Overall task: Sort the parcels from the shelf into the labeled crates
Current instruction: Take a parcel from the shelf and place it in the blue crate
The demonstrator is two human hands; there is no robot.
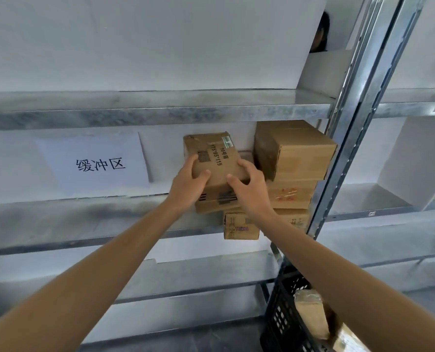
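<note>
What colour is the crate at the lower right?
The crate is black, seen in head view.

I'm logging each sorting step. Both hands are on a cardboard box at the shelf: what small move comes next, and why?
Probably draw the cardboard box straight back off the shelf. The left hand and right hand grip its sides, stacked boxes crowd its right, and the black crate waits lower right.

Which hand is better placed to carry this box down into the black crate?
Right, likely: left hand and right hand both grip the box, but the black crate sits low under the right forearm.
</note>
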